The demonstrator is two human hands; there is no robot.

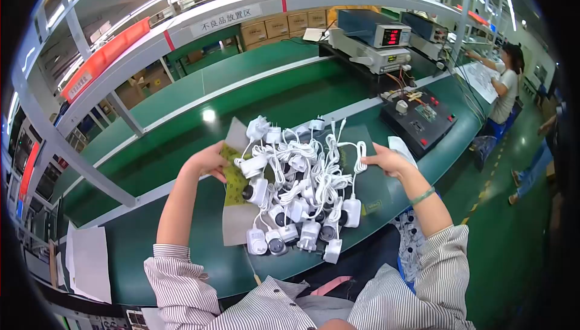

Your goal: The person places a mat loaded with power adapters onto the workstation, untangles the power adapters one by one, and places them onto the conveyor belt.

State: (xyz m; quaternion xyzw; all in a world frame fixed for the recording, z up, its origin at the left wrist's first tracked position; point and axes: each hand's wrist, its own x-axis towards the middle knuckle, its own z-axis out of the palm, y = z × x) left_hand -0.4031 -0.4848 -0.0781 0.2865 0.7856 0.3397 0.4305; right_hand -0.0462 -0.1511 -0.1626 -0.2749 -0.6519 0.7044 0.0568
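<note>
A heap of white power adapters (299, 200) with coiled white cables lies on the green bench in front of me. Under its left side is a sheet (237, 176) with a yellow-green printed part and grey ends. My left hand (208, 161) holds the left edge of this sheet, fingers closed on it. My right hand (385, 159) is at the right side of the heap, its fingers closed at a bundle of white cable (360, 152). A green bangle is on my right wrist.
Test instruments (386, 35) and a black box (418, 121) with wires stand at the back right. Papers (89, 263) lie at the left. An orange tray (106, 58) sits on the frame. A blue-edged container (409, 245) of adapters is beside me. Co-workers (507, 82) are at the right.
</note>
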